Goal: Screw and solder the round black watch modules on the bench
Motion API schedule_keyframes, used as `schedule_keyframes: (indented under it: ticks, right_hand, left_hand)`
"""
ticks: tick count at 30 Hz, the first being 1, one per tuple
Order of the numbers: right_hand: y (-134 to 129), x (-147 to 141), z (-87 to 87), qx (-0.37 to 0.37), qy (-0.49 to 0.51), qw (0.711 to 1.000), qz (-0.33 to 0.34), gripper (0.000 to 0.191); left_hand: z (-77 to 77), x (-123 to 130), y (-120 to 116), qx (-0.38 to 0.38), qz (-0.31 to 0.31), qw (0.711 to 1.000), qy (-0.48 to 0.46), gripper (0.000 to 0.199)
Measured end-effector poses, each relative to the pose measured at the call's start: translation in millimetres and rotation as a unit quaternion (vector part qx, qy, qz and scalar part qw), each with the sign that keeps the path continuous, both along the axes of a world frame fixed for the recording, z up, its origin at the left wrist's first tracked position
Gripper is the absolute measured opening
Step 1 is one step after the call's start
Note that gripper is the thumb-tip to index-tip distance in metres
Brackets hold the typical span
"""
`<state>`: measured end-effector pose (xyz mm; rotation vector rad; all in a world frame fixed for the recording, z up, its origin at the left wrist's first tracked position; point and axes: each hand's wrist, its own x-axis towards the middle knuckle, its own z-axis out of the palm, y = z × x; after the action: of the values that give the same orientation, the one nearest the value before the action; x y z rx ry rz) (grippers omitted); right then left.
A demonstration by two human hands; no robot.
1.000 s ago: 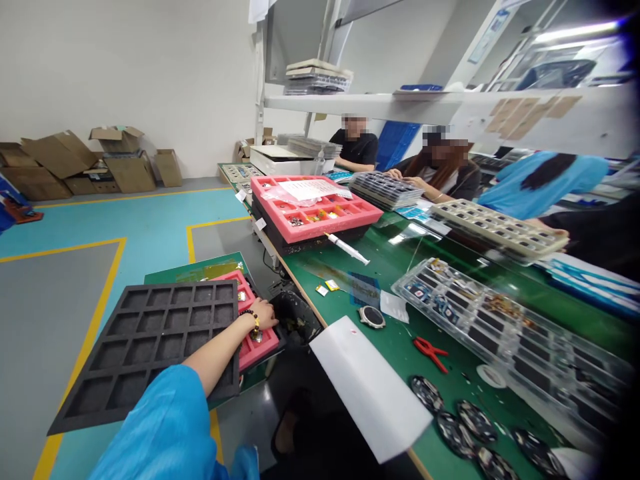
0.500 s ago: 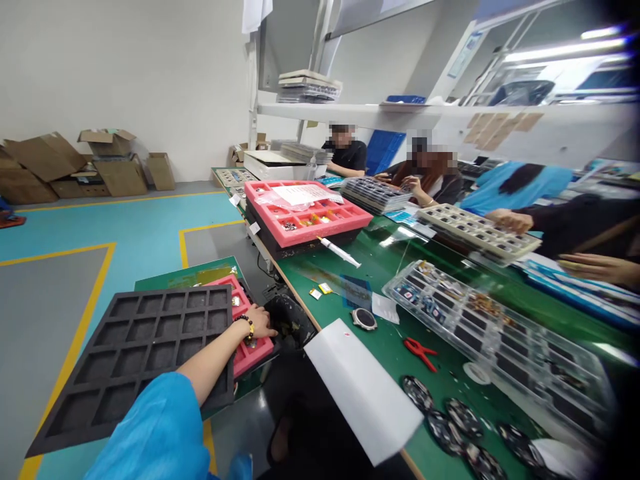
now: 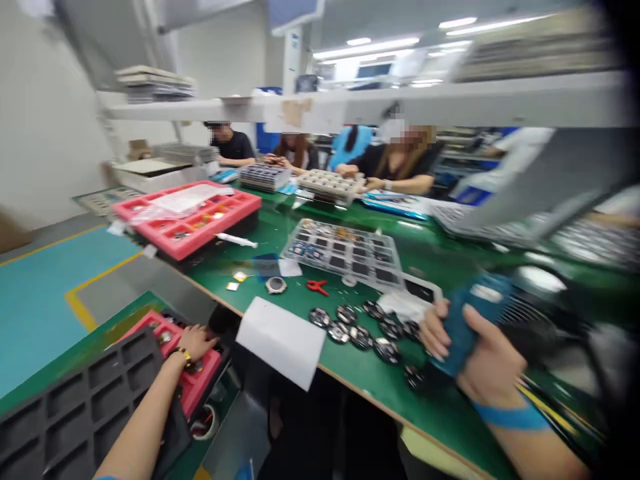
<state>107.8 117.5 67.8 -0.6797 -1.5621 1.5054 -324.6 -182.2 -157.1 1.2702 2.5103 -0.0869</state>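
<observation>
My left hand (image 3: 198, 343), a beaded bracelet at its wrist, lies with fingers stretched over the pink foam tray (image 3: 203, 381). Small parts sit in that tray's compartments, and a black foam tray (image 3: 107, 393) partly covers it. At the right, my right hand (image 3: 493, 357) grips a teal box-shaped object (image 3: 463, 320) with a pale label; blur hides its exact kind. Several round black parts (image 3: 361, 337) lie on the green table just left of this hand. A white sheet (image 3: 281, 341) rests at the table's front edge, between my hands.
Red pliers (image 3: 317, 287), a watch case (image 3: 276, 285) and a syringe (image 3: 237, 240) lie on the table. Behind them are a clear compartment box (image 3: 345, 252) and a larger pink tray (image 3: 185, 220). A shelf (image 3: 360, 107) spans above. Several co-workers sit across the table.
The view has swung to the right. My right hand has come into view holding the teal object. My left hand stays at the pink tray under the black one.
</observation>
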Motion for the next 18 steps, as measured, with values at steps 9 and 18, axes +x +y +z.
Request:
schedule_keyframes:
  ticks: [9,18]
  right_hand:
    - [24,8,-8.7,-0.116,0.193,0.974,0.014,0.046]
    - [41,14,-0.7,-0.164,0.351,0.921,-0.041,0.047]
  left_hand:
    - [-0.6,-34,0,0.014,0.009,0.999,-0.033,0.038]
    - [29.3,-49,3,0.254,0.096,0.962,-0.036,0.058]
